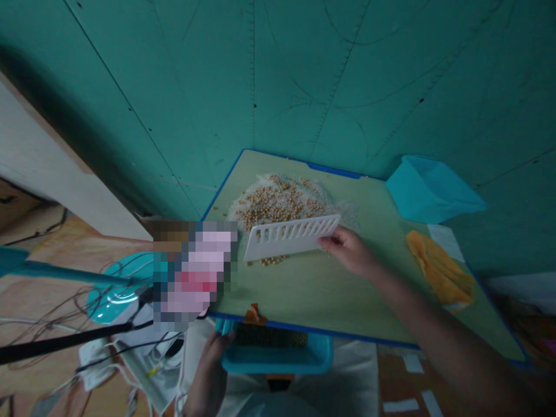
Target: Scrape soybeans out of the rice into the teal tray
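Note:
My right hand (345,249) pinches the right end of a white slotted plastic panel (295,236), thumb in front. The panel stands tilted on the board, slots at the top, along the near side of a heap of tan round beans (282,202) mixed with white grains (347,211). A few beans (273,260) lie on my side of the panel. Below the board's near edge, my left hand (215,350) grips the left end of a blue plastic tray (278,365). Dark, grainy contents show in the tray, partly hidden under the board's edge.
The pale board (304,289) has a blue rim and touches a green wall (304,87). On its right lie a blue open container (434,188) and an orange cloth (438,269). A pixelated pinkish object (204,266) stands at left, near cables and a turquoise stand base (108,301).

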Motion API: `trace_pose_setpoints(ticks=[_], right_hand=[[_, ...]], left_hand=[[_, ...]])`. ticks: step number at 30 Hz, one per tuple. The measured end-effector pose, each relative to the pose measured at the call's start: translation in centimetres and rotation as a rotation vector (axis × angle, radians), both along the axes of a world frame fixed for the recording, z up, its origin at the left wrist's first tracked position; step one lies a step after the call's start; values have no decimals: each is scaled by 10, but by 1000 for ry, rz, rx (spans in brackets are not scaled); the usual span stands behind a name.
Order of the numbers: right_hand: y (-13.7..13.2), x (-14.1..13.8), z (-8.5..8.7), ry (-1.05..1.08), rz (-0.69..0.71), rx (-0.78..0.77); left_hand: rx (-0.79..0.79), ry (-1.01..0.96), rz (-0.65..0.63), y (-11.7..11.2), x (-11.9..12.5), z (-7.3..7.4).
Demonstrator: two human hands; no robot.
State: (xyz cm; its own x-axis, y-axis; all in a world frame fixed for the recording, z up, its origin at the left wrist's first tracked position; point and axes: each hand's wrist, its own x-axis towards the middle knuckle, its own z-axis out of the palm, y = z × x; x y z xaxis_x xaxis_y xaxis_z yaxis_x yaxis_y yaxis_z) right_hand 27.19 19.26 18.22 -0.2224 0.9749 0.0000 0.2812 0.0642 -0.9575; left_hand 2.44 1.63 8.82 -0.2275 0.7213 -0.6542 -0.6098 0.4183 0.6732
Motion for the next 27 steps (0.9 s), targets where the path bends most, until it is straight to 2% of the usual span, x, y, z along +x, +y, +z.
trace_pose_setpoints(ticks=[5,14,21,24,27], right_hand=[[-8,2,1,-27,-9,-3],[-19,6,1,12,0,-47],[-25,8,0,-8,-11,-57],[-24,10,-2,-1,-39,-52],[-21,10,-2,3,-70,-36]], left_hand=[[-52,15,30,3,2,7],[16,23,13,2,2,0],[-10,-7,-39,5,3,10],[-34,15,12,6,0,1],[-58,21,35,9,-7,-22]])
